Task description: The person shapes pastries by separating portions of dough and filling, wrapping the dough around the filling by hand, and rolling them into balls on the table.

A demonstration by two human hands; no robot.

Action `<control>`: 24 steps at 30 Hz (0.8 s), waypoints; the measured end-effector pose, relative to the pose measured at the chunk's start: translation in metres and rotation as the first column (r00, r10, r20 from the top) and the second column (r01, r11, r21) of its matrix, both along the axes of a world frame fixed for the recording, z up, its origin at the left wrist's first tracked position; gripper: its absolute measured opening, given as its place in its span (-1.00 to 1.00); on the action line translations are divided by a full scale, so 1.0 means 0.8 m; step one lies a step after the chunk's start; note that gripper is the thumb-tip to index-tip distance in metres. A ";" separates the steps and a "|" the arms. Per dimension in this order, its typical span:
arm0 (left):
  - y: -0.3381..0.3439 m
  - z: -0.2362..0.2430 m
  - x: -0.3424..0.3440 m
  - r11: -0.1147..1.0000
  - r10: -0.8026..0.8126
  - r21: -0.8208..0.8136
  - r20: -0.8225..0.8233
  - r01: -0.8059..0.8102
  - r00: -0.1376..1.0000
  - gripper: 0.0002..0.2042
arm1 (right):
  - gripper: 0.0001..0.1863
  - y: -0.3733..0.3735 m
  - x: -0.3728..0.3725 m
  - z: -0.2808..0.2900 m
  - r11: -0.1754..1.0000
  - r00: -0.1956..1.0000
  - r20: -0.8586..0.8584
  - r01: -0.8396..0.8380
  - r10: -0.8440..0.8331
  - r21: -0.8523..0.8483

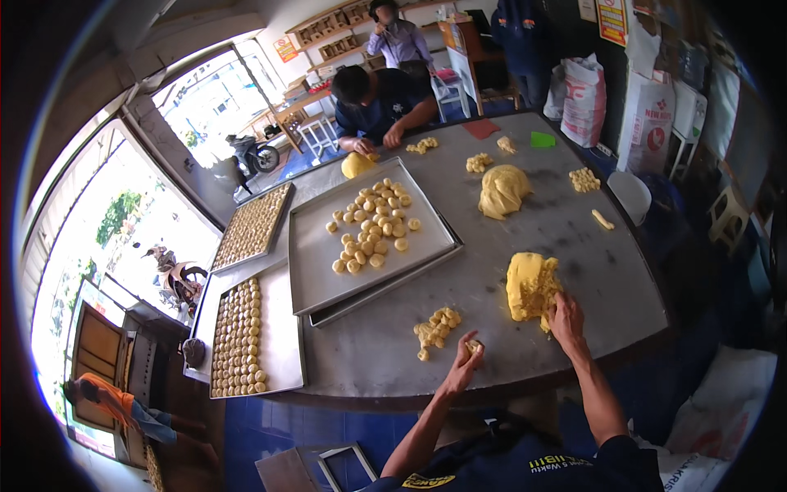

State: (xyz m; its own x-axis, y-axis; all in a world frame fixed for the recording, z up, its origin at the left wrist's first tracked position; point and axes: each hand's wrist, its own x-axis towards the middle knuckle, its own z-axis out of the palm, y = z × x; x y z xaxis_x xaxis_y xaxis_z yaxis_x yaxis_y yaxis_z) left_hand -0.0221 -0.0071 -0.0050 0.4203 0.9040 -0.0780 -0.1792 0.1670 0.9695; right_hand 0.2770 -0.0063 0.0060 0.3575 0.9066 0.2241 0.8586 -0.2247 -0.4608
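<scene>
Where the work lies: on a broad grey metal table (475,271), dark-smudged in patches, its near edge in front of the person.
Large tray (328,283): farther left, bearing loose, round dough balls (373,215).
Yellow dough block (525,283): on the table toward its near right part, well apart from the large tray. Left flank fairly smooth; right flank ragged, crumbly. Probably the heaviest item within reach; looks soft and short rather than stretchy, perhaps slightly greasy. Best hold, as judged: a pinch at the ragged flank for a portion; both palms around the smooth body for the whole, since a fingertip lift would likely tear it.
Dough pieces (438,328): loose heap between block and near edge, left of the block, lumps touching. Likely light, easily dented, apt to cling; take singly from the outside.
Right hand (566,317): fingers bent against the ragged flank; whether they close on a lump, cannot tell.
Left hand (463,365): curled, thumb and fingers gripping a bit of dough, near the heap.
Small dough bit (473,347): pale, partly hidden by fingers. Likely very light and soft; finger pads, low pressure, or it flattens.
</scene>
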 end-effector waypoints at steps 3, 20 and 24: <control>-0.002 -0.008 -0.008 0.996 -0.064 0.049 -0.101 0.069 0.993 -0.71 | -0.62 -0.037 -0.016 0.000 0.999 0.993 -0.108 -0.044 0.041 -0.026; 0.048 0.035 0.003 0.777 0.383 0.624 -0.571 0.081 0.726 -0.79 | -0.70 -0.029 -0.021 0.000 0.912 0.855 -0.514 0.264 -0.071 0.313; 0.101 0.037 0.028 0.789 0.430 0.571 -0.777 0.227 0.460 -0.79 | -0.67 -0.019 -0.040 -0.016 0.939 0.985 -0.169 0.088 -0.033 0.331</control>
State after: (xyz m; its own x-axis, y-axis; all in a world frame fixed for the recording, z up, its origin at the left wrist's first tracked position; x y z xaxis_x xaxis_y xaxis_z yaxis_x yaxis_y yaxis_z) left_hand 0.0004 0.0736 0.0245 0.3309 0.9285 0.1685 0.7881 -0.3701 0.4918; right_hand 0.2452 -0.0214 -0.0065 0.4649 0.7636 0.4480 0.7581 -0.0820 -0.6470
